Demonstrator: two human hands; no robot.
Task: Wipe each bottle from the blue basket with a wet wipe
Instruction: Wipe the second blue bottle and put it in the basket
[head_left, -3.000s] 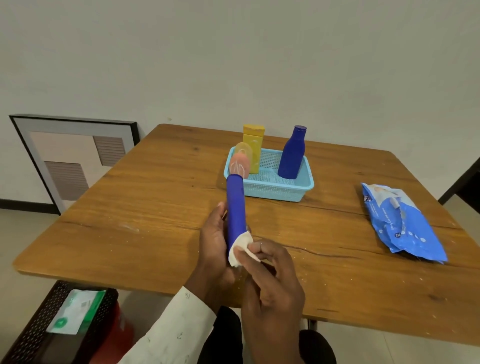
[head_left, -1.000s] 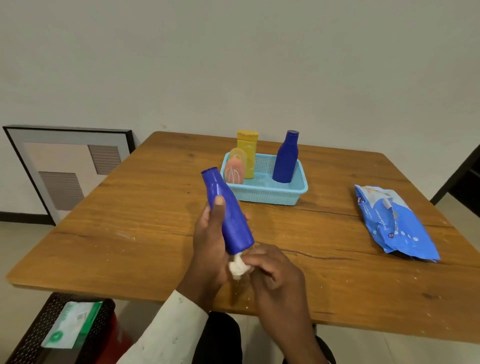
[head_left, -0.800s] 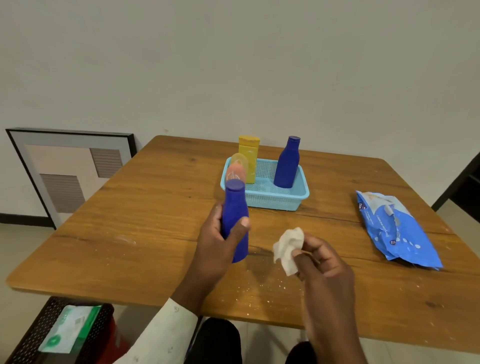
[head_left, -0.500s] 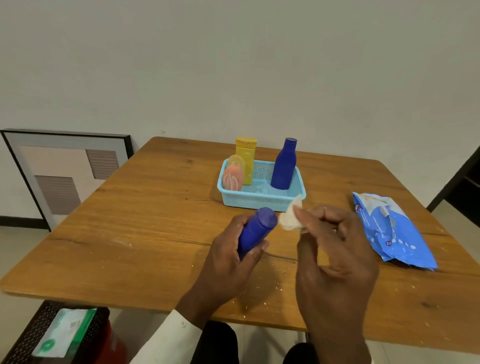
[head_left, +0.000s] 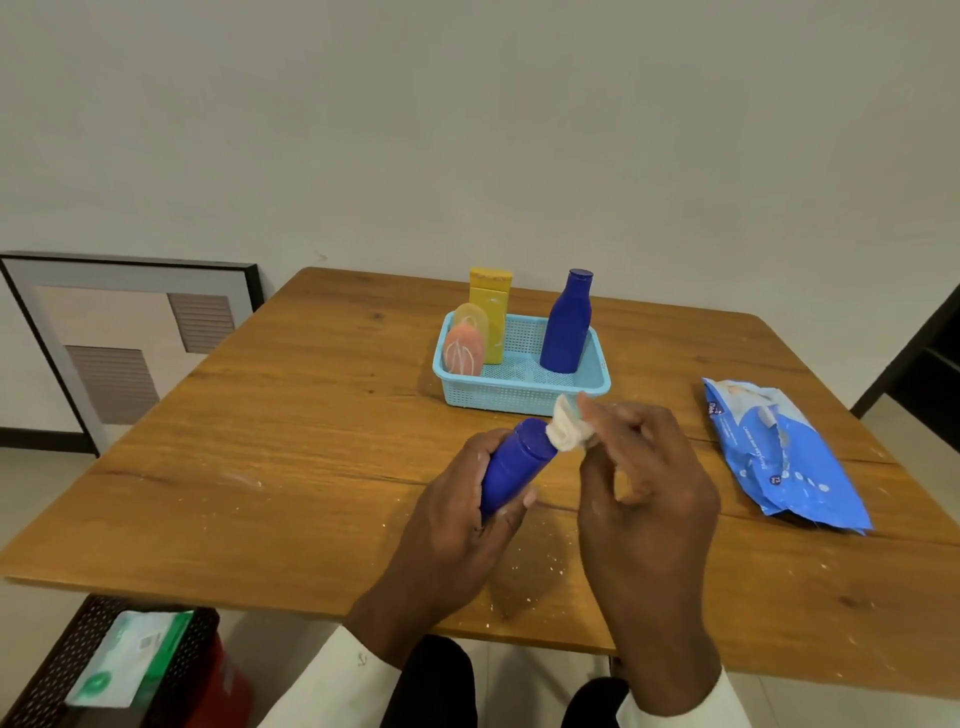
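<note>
My left hand (head_left: 457, 525) grips a dark blue bottle (head_left: 514, 465), tilted with its cap end pointing away toward the basket. My right hand (head_left: 641, 499) pinches a crumpled white wet wipe (head_left: 566, 431) against that cap end. Behind them the light blue basket (head_left: 519, 397) stands on the wooden table (head_left: 311, 441). It holds a second dark blue bottle (head_left: 566, 325) upright, a yellow bottle (head_left: 491, 306) and two small oval bottles, one pink (head_left: 463, 353) and one pale yellow (head_left: 470, 318).
A blue pack of wet wipes (head_left: 779, 452) lies on the table to the right. White crumbs dot the table near its front edge. A framed picture (head_left: 124, 338) leans on the wall at left. A black perforated bin (head_left: 119, 670) sits on the floor below left.
The bottle went from base-down wiping to tilted forward. My right hand lifted the wipe from the bottle's bottom up to its cap end, where it now presses.
</note>
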